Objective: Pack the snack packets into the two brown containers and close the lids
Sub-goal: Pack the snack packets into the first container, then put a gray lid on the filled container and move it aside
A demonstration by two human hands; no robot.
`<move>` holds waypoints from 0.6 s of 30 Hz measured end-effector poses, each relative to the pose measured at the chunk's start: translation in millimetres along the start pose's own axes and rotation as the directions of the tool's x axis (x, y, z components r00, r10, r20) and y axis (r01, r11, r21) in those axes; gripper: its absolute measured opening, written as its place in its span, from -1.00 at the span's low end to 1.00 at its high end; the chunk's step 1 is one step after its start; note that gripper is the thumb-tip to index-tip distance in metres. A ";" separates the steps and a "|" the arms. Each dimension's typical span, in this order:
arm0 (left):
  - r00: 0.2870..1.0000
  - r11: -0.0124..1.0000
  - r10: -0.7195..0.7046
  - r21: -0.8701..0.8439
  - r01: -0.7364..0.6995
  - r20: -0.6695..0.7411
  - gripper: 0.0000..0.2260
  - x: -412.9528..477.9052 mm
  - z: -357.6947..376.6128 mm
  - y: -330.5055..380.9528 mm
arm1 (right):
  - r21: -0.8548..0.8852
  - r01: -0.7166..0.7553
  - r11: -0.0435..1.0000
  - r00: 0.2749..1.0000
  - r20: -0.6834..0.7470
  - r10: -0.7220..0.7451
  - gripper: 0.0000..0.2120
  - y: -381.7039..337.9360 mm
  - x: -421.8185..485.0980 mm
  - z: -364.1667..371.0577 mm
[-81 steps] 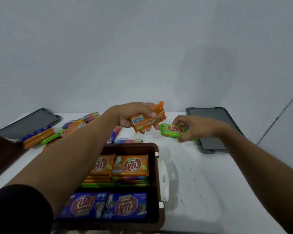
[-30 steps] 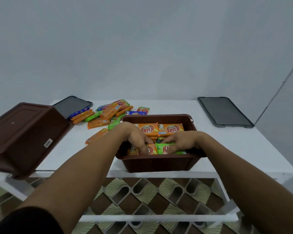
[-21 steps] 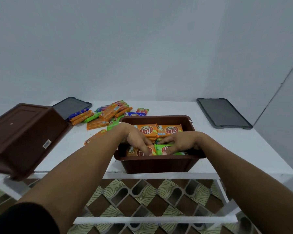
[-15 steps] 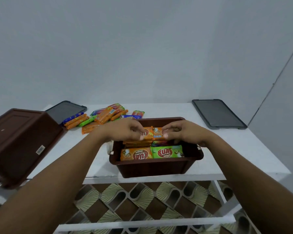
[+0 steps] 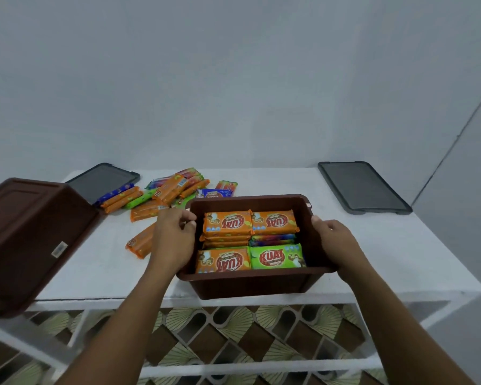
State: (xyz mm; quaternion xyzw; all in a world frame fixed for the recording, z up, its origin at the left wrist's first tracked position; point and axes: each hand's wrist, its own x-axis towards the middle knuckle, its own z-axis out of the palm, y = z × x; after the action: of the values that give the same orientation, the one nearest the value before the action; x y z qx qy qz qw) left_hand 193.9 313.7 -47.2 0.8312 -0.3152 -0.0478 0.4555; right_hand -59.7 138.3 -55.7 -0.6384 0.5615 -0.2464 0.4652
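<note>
Flanking the container [image 5: 250, 284] (gripping it) are left hand [image 5: 172, 243], right hand [image 5: 335, 243].

Both forearms bare, reaching in from the bottom of view & angling inward over the front edge of the table [image 5: 400, 262]. L hand [image 5: 175, 241] sits on the left wall of the brown container [image 5: 250, 284], back of hand up, fingers curled over the rim w/ tips inside. R hand [image 5: 335, 243] is on the right wall: thumb on top of the rim, other fingers wrapped round the outside, mostly hidden. Wrists abt level.
</note>
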 end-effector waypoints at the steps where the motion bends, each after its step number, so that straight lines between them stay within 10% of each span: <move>1: 1.000 1.000 0.005 -0.001 -0.005 0.001 -0.90 0.2 -0.4 -1.1 | 0.019 -0.018 1.000 0.999 0.033 0.017 -0.55 0.4 -0.3 -0.7; 18: 0.994 0.965 0.043 -0.262 -0.015 0.104 -0.94 47.8 14.4 82.1 | 0.174 0.031 0.984 0.999 0.008 -0.033 -0.81 7.1 51.0 -50.7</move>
State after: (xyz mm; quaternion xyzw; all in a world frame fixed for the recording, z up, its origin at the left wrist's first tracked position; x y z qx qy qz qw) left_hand 187.3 244.3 19.0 0.7555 -0.3425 -0.1273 0.5438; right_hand -93.0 74.4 -49.9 -0.6056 0.5252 -0.2983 0.5181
